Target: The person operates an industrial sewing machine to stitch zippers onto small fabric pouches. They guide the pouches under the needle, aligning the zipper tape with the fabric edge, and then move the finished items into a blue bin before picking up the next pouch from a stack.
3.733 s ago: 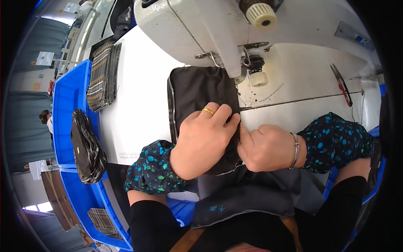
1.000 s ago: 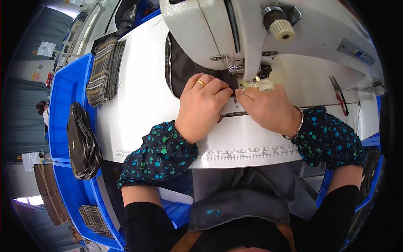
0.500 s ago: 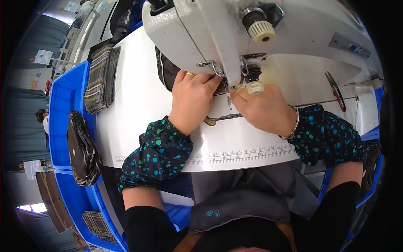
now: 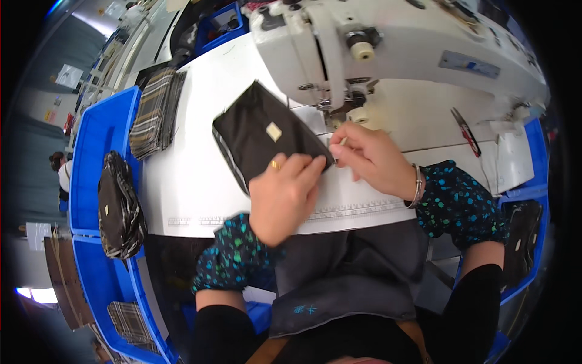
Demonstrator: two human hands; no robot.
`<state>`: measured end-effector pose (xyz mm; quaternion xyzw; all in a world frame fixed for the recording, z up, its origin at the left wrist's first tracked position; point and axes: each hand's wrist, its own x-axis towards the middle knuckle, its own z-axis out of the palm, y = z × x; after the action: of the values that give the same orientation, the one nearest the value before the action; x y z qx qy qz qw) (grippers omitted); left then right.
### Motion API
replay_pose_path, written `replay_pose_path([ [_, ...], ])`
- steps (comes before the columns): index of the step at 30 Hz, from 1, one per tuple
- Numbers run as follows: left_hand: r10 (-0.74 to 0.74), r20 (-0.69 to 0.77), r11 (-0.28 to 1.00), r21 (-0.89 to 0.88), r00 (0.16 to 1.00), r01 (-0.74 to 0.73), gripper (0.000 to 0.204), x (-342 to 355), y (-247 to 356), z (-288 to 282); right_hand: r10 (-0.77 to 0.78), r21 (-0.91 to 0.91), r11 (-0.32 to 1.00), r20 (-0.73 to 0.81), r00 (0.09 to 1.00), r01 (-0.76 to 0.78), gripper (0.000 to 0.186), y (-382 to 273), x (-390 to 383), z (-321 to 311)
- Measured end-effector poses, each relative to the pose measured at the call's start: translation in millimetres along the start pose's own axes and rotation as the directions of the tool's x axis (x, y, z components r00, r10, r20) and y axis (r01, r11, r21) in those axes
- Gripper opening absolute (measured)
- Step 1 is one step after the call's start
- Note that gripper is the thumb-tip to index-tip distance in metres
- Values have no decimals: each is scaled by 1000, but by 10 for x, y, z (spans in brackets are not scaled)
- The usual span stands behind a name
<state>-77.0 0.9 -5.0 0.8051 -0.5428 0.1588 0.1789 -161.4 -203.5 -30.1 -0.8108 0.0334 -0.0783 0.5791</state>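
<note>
A dark brown fabric piece (image 4: 242,136) with a small pale label lies tilted on the white sewing table (image 4: 182,182), left of the needle. My left hand (image 4: 284,197), a ring on one finger, holds its near right edge, fingers bent over the cloth. Beside the fabric's right corner, my right hand (image 4: 379,159) has thumb and forefinger pinched together. What that pinch holds, if anything, is too small to make out. Just beyond both hands stands the white sewing machine (image 4: 291,54), its presser foot (image 4: 333,118) close to the right fingertips.
Plaid fabric pieces (image 4: 159,109) are stacked at the table's left. A blue bin (image 4: 100,127) stands there, dark fabric pieces (image 4: 118,206) draped over its edge. Red-handled scissors (image 4: 465,132) lie to the right. A printed ruler (image 4: 357,211) follows the front edge.
The fabric has come out from under the machine head toward the left and me. My left hand has moved nearer with it. My right hand has shifted slightly, away from the needle.
</note>
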Motion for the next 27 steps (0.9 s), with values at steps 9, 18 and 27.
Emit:
replay_pose_path([
  [9, 120, -156, 862, -474, 980, -181, 36, -701, 959, 53, -20, 243, 970, 72, 997, 2, 28, -40, -947, -18],
  [18, -279, -168, 889, -418, 946, 188, 16, -858, 280, 260, 258, 16, 961, -400, 879, -275, 28, -888, -3320, -1703],
  [27, -276, -219, 901, -397, 936, 173, 18, -775, 288, 376, 136, -277, 547, -901, 411, -789, 58, 86, -4858, -2643],
])
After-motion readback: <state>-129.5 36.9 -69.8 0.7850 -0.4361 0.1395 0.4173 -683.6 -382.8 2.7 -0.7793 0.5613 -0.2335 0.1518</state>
